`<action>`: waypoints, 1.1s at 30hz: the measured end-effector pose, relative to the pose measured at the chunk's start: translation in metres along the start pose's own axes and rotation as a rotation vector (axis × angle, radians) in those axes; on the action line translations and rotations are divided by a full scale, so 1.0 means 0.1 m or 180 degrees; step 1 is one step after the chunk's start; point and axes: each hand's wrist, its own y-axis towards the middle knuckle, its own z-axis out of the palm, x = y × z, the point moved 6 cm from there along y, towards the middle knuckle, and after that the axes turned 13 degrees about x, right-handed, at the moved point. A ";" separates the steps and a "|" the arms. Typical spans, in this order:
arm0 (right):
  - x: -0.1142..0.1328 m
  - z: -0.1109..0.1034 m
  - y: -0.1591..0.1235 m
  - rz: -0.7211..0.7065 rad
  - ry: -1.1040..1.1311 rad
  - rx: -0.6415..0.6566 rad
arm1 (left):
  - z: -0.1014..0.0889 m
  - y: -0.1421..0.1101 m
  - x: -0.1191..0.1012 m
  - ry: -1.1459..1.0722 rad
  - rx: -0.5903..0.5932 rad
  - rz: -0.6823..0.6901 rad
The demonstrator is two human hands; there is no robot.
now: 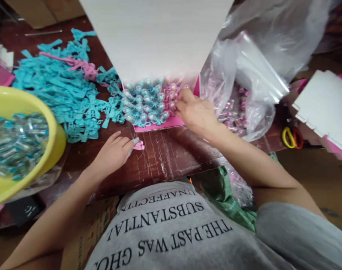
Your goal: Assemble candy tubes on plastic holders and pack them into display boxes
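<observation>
Dark red-brown, scratched wood makes up the surface (159, 153), crowded with a heap of teal paper cut-outs (64, 93), a yellow plastic bowl (8, 108) of wrapped teal pieces cut off at the left edge, and a crumpled clear plastic bag (244, 75) of small pink items that are hard to make out. A large white card (156, 37) hides the far part of a pink tray (165, 123) holding rows of clear capsules (145, 107). The right hand (196, 112) reaches to the pink capsules at the tray's right side, its fingers (182, 98) curled there; what they grip cannot be told. The left hand (113, 152) rests nearer the body, fingers pinched closed on a small pink cut-out piece (139, 145), just in front of the tray.
</observation>
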 end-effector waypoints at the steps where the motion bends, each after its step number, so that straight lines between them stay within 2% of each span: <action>1: -0.02 -0.03 -0.06 -0.0041 0.0048 -0.0060 | 0.01 0.00 -0.01 -0.0077 0.0023 -0.0069; 3: -0.19 -0.09 -0.26 0.0028 0.0245 -0.0431 | 0.04 -0.04 -0.04 -0.0421 0.0017 -0.0222; 4: -0.36 -0.09 -0.39 0.0179 0.0366 -0.0682 | 0.04 -0.07 -0.06 -0.0699 -0.0019 -0.0300; 7: -1.04 0.13 -0.71 0.0903 0.0615 -0.1194 | 0.08 -0.14 -0.12 -0.1767 -0.0097 -0.0457; 8: -1.26 0.28 -0.75 0.1091 0.0636 -0.1158 | 0.09 -0.13 -0.15 -0.2119 -0.0115 -0.0476; 11: -1.75 0.84 -0.67 0.1277 0.0708 -0.0495 | 0.11 0.02 -0.31 -0.2713 -0.0051 -0.0376; 13: -1.90 1.09 -0.59 0.1201 0.0757 -0.0216 | 0.09 0.17 -0.45 -0.2761 0.0028 -0.0258; 14: -1.92 1.13 -0.58 0.1136 0.0780 -0.0236 | 0.08 0.23 -0.50 -0.2763 0.0058 -0.0215; 17: -1.81 0.99 -0.73 0.0855 0.0953 -0.0819 | 0.03 0.34 -0.60 -0.3011 -0.0051 -0.0062; 20: -1.43 0.67 -1.01 0.0365 0.1375 -0.1406 | -0.01 0.36 -0.63 -0.3448 -0.0248 0.0117; 21: -1.21 0.58 -1.06 0.0045 0.1495 -0.1418 | -0.02 0.37 -0.64 -0.3529 -0.0270 0.0149; 24: -0.46 0.41 -1.09 -0.1287 0.1734 -0.1150 | -0.07 0.42 -0.73 -0.3557 -0.0239 0.0291; 26: -0.11 0.40 -1.01 -0.1772 0.1935 -0.0927 | -0.14 0.46 -0.81 -0.3575 -0.0281 0.0441; 29: 0.09 0.47 -0.87 -0.1867 0.2157 -0.0671 | -0.18 0.47 -0.89 -0.3594 -0.0223 0.0473; 31: 0.13 0.50 -0.84 -0.1879 0.2143 -0.0599 | -0.17 0.44 -0.91 -0.3511 -0.0177 0.0461; 33: 0.15 0.50 -0.85 -0.1922 0.2140 -0.0555 | -0.17 0.39 -0.92 -0.3188 -0.0319 0.0536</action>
